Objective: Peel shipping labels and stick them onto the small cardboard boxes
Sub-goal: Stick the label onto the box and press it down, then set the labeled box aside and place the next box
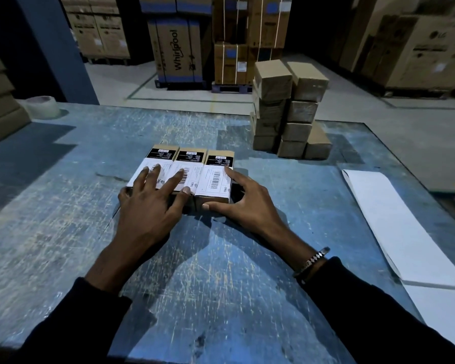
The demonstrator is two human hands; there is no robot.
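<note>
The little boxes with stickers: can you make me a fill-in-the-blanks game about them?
1. ____ labelled boxes sit side by side under the hands.
2. The left hand lies flat on the white ____.
3. The bracelet is on the ____ wrist.
4. The plain box stack stands on the ____ table.

Missing words: three; labels; right; blue

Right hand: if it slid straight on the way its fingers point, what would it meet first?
The right hand points up-left, already touching the rightmost labelled box. Going on, it would push that box first, probably into the middle box beside it.
</note>
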